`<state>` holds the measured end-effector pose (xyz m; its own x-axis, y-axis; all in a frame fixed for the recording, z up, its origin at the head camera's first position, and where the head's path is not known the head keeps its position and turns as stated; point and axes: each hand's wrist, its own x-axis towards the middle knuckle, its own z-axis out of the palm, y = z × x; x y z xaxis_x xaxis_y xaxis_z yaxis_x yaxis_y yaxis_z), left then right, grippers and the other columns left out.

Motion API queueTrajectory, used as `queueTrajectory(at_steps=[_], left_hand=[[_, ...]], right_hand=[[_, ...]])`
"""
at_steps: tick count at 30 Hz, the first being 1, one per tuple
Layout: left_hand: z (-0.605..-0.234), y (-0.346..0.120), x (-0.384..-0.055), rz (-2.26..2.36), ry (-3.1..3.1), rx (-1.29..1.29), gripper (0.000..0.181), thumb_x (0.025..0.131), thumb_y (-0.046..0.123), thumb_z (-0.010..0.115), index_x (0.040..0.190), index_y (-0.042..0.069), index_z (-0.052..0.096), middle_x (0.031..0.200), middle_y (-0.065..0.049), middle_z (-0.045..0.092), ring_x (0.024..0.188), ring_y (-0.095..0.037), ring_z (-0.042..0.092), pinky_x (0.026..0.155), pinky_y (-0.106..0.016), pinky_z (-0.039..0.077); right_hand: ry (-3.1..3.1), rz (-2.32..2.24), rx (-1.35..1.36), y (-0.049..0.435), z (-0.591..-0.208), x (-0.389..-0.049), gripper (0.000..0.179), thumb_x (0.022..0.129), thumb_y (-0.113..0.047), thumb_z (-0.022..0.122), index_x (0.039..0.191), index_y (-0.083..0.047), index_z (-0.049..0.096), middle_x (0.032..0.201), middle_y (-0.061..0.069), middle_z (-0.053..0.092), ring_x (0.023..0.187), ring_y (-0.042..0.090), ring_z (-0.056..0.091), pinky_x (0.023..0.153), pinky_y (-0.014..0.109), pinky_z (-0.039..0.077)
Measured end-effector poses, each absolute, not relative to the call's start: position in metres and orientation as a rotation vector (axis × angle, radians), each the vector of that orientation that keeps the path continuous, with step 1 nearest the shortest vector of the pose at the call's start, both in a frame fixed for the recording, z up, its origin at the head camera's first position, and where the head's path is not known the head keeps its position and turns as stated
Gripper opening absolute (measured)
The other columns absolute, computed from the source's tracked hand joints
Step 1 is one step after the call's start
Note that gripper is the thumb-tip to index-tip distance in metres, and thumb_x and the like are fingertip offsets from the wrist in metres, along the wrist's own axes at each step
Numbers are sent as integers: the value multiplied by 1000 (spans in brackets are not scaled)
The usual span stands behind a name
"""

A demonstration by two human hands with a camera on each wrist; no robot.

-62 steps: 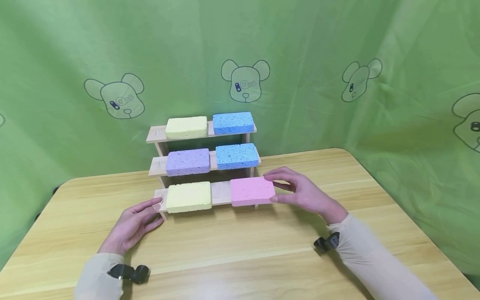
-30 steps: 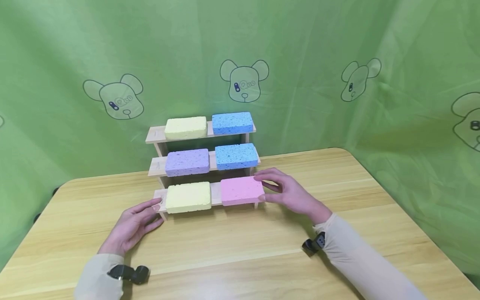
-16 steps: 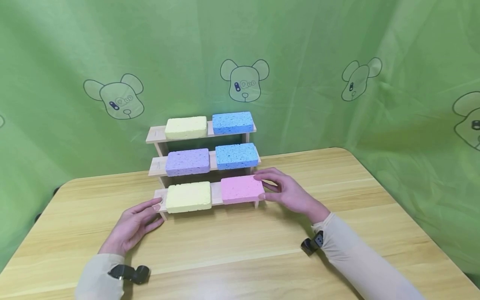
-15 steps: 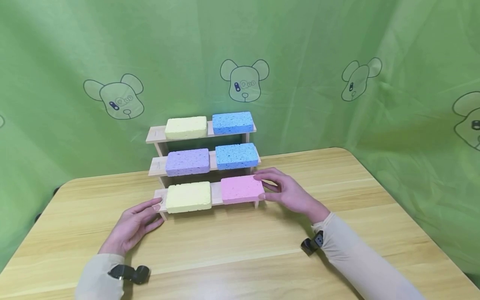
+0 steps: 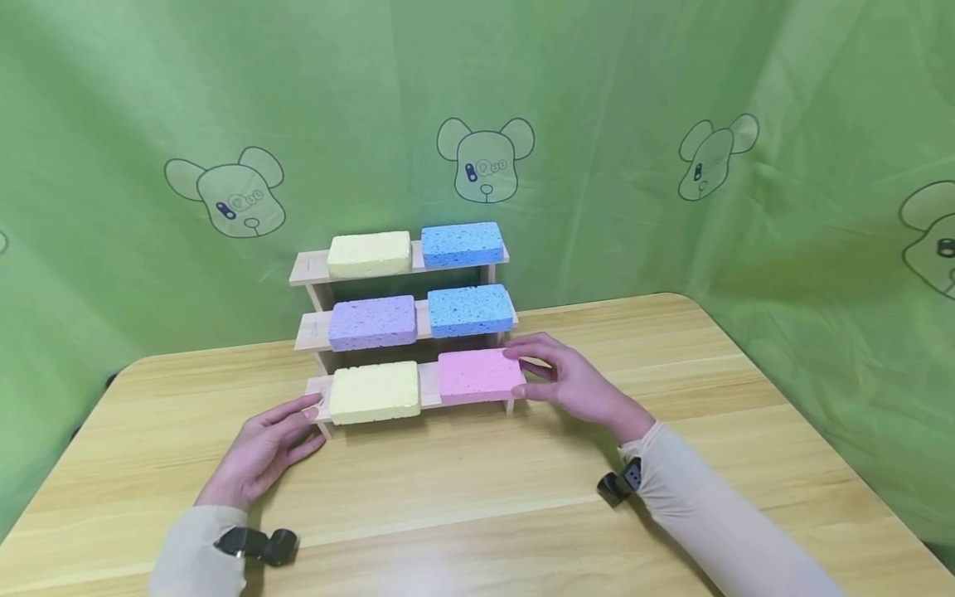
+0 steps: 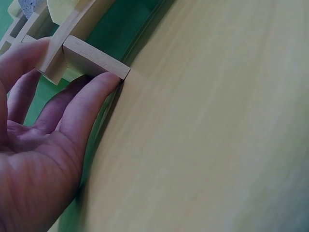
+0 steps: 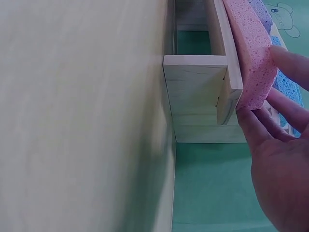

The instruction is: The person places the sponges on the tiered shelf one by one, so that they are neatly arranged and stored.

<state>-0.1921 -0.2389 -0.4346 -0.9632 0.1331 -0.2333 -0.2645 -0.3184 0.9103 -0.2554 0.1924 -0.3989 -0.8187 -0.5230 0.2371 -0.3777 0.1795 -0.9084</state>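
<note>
A three-tier wooden stand point(image 5: 309, 269) holds sponges in two columns. My right hand point(image 5: 585, 385) grips the right end of a pink sponge point(image 5: 476, 375) lying on the bottom tier. In the right wrist view, the thumb and fingers touch the end of this pink sponge point(image 7: 253, 55). With thumb and fingers, my left hand point(image 5: 264, 452) holds the left end of the bottom tier. Up close in the left wrist view, one fingertip touches the stand's leg point(image 6: 94, 58). Left of the pink sponge, across a gap, sits a pale yellow sponge point(image 5: 375, 391).
A purple sponge point(image 5: 373, 322) and a blue sponge point(image 5: 470, 311) occupy the middle tier. Above them are another pale yellow sponge point(image 5: 369, 253) and another blue sponge point(image 5: 462, 243). The wooden table point(image 5: 448, 514) meets a green curtain point(image 5: 597, 207) behind.
Along the bottom tier the pink sponge has slid left in my right hand, then shifted slightly back toward the curtain. My left hand stays in place on the stand.
</note>
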Motion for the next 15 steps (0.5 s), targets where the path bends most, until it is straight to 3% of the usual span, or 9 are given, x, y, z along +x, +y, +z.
queueTrajectory(at_steps=[6,15], left_hand=[[-434,-238,-193,2362,1672,-170,23,94,1,63,109,15,73,127,-9,53,109,-21,63,101,-41,48],[-434,-240,-193,2358,1670,-167,22,94,1,63,109,15,72,127,-9,53,110,-21,62,102,-42,48]], right_hand=[[2387,-1648,-915,194,-399,-257,54,83,-7,78,131,3,56,141,13,46,132,30,43,114,41,33],[2426,-1623,-939,198,-396,-256,53,84,-13,79,131,-2,57,139,10,48,131,24,44,113,39,35]])
